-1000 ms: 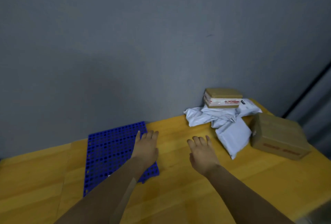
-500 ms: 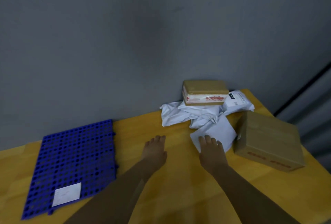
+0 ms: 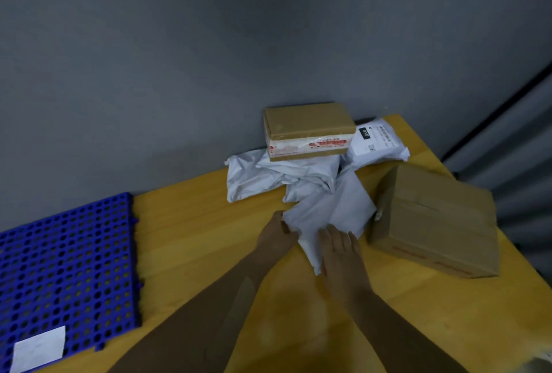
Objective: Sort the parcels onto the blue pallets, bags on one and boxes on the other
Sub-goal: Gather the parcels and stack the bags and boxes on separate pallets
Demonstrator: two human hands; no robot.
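A flat white bag [image 3: 331, 208] lies nearest me on the yellow table [image 3: 194, 223]. My left hand [image 3: 276, 239] is at its left corner, fingers curled over the edge and partly hidden under it. My right hand [image 3: 340, 256] rests flat on the bag's near end with straight fingers. Behind it lie a crumpled white bag [image 3: 260, 175] and a labelled white bag [image 3: 379, 142]. A small brown box [image 3: 307, 127] with red-and-white tape sits on top of the bags. A large brown box [image 3: 439, 217] stands to the right. One blue pallet [image 3: 68, 268] lies at the far left.
A white paper label [image 3: 38, 348] lies on the pallet's near corner. A grey wall [image 3: 209, 59] runs right behind the parcels. The table's right edge [image 3: 507, 247] drops off beside the large box. Bare tabletop lies between the pallet and the bags.
The view has swung right, so the pallet sits further left. Both hands moved forward and right from the bare tabletop onto the nearest white bag.
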